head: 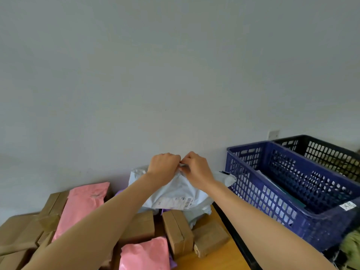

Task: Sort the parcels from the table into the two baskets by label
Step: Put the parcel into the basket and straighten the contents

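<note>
My left grip (164, 165) and right grip (197, 169) pinch the white parcel (175, 192) left of the blue basket (259, 193); wooden bench (220, 257) beside it, grey wall (136, 75) behind.

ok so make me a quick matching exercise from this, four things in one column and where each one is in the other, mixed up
Things
1. white parcel
2. blue basket
3. black basket
4. long pink parcel

Places
a. lying on brown boxes at the left
b. behind the other basket, by the wall
c. pinched at its top by the left hand and right hand
d. just right of the table

Pairs: 1-c, 2-d, 3-b, 4-a
</note>
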Tool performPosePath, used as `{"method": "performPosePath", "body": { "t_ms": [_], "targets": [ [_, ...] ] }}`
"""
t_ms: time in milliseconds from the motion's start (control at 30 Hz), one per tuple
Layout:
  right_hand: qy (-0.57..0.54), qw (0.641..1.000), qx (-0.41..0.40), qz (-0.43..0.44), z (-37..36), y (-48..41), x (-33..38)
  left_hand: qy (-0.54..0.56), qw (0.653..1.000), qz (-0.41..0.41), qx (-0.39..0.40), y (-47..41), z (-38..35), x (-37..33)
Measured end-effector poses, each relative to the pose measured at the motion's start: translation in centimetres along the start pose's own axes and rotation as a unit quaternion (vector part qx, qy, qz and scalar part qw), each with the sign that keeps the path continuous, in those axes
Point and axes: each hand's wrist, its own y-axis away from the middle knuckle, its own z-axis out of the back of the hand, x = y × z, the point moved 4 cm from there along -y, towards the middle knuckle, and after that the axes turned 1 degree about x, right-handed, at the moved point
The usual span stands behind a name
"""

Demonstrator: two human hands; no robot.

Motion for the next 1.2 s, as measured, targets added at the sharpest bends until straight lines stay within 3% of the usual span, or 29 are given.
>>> {"method": "performPosePath", "body": {
  "t_ms": [67, 200, 300, 433, 533, 600, 667, 767, 967, 1100, 1200],
  "targets": [
    [-0.009, 0.999, -0.051, 0.007, 0.1, 0.3, 0.0, 0.033, 0.999, 0.031, -0.009, -0.2, 0.0, 0.5],
    [0.152, 0.966, -0.194, 0.08, 0.2, 2.5, 0.3, 0.11, 0.99, 0.078, -0.036, -0.2, 0.0, 2.0],
    [0.193, 0.947, -0.225, 0.123, -0.5, 4.5, 0.5, 0.178, 0.976, 0.11, -0.062, -0.2, 0.5, 3.4],
    [0.092, 0.981, -0.142, 0.09, -2.0, 6.3, -0.2, 0.255, 0.954, 0.127, -0.095, 0.1, 2.0, 5.0],
    [0.035, 0.999, -0.008, -0.018, -4.0, 7.2, -1.7, 0.279, 0.941, 0.141, -0.126, 0.4, 3.7, 6.2],
    [-0.05, 0.992, 0.029, -0.114, -5.3, 7.5, -2.6, 0.288, 0.934, 0.148, -0.148, 0.6, 4.8, 7.0],
    [-0.196, 0.954, 0.039, -0.224, -6.1, 7.5, -3.4, 0.302, 0.926, 0.159, -0.163, 0.9, 5.6, 8.1],
    [-0.43, 0.837, 0.076, -0.33, -7.2, 7.2, -3.4, 0.352, 0.9, 0.187, -0.176, 1.2, 6.6, 9.6],
    [-0.593, 0.732, 0.095, -0.321, -7.4, 5.0, -1.7, 0.478, 0.825, 0.226, -0.198, 2.2, 8.0, 11.7],
    [-0.531, 0.802, 0.082, -0.261, -6.5, 2.9, -0.2, 0.506, 0.794, 0.269, -0.202, 3.0, 7.8, 13.3],
    [-0.571, 0.779, 0.055, -0.255, -6.1, 1.4, 0.8, 0.513, 0.778, 0.298, -0.204, 3.8, 6.9, 14.6]
  ]
}}
